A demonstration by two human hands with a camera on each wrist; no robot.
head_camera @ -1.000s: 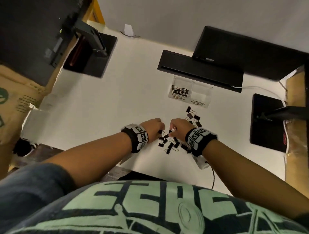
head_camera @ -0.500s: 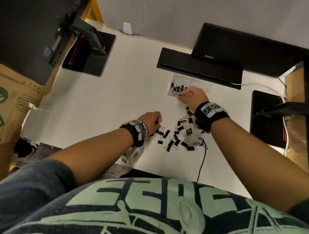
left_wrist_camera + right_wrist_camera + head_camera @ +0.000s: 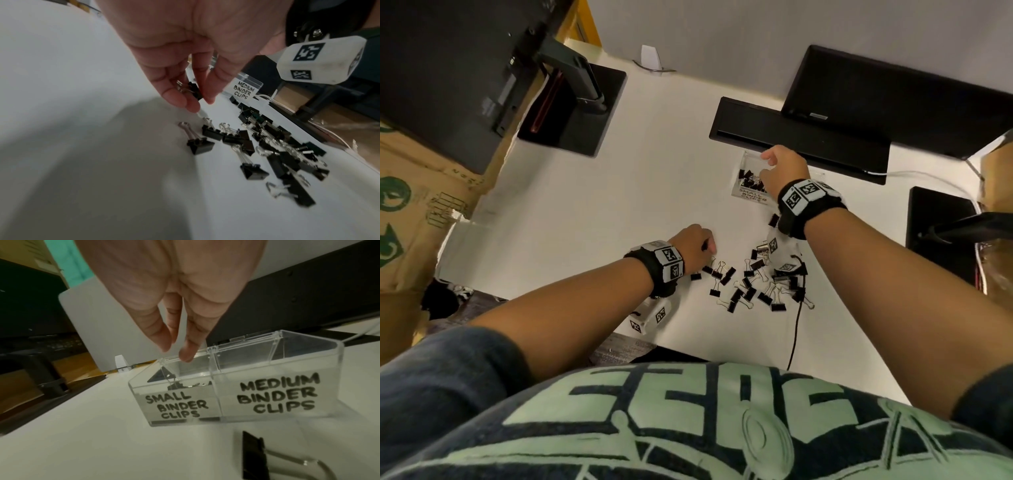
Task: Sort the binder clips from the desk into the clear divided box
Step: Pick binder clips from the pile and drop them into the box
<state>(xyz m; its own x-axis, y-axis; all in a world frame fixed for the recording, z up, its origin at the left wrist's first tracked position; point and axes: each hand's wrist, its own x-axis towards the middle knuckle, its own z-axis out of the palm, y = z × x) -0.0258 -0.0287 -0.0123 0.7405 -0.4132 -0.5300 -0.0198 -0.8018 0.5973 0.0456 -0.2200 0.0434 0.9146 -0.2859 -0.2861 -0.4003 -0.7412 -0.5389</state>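
Note:
Several black binder clips [image 3: 753, 281] lie in a loose pile near the front of the white desk [image 3: 619, 205]. They are also seen in the left wrist view [image 3: 267, 138]. My left hand [image 3: 698, 243] sits at the pile's left edge. There the left hand [image 3: 200, 102] pinches a small black clip [image 3: 194, 91] between thumb and fingers. The clear divided box [image 3: 751, 195] stands behind the pile. My right hand [image 3: 767, 159] hovers over its "small" compartment. In the right wrist view the right hand [image 3: 176, 350] hangs empty, fingers down, above the box [image 3: 329, 369]. Small clips [image 3: 185, 384] lie inside; the "medium" side looks bare.
A black keyboard bar [image 3: 791, 137] and monitor stand right behind the box. Monitor bases sit at back left [image 3: 578, 109] and at right [image 3: 941, 233]. A black cable [image 3: 796, 325] runs from the pile to the desk's front edge. One clip [image 3: 254, 454] lies just before the box.
My right hand left the pile, travelled back to the box and now hangs with fingers down over the small compartment. The left hand stayed at the pile's left edge.

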